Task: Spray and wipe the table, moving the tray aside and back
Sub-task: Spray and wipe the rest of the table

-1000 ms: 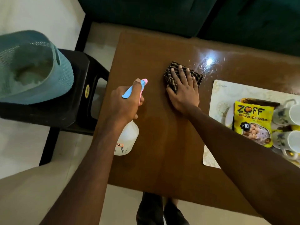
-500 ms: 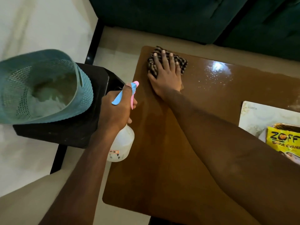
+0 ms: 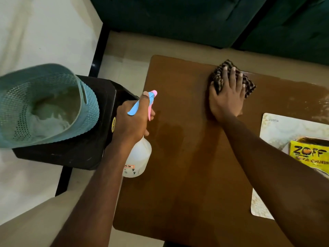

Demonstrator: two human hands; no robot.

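Left hand [image 3: 131, 120] grips the white plastic spray bottle [image 3: 138, 157] at the brown wooden worktop's [image 3: 187, 175] left edge, nozzle pointing toward the far edge. Right hand's [image 3: 226, 100] straight fingers [image 3: 225, 75] press a brown checked cloth [image 3: 250, 88] by the far edge.

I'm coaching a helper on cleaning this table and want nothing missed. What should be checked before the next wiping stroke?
1. Cloth flat on the table under the right hand: ok.
2. Spray bottle gripped by the left hand, at the table's left edge, clear of the cloth: ok.
3. Table damp enough to wipe: wet streaks show mid-table: ok.
4. Pale residue near the far right edge wiped: not ok.
5. Stroke path to the right is free: the tray with a yellow packet sits there: not ok.
6. Surface under the tray cleaned: cannot tell.
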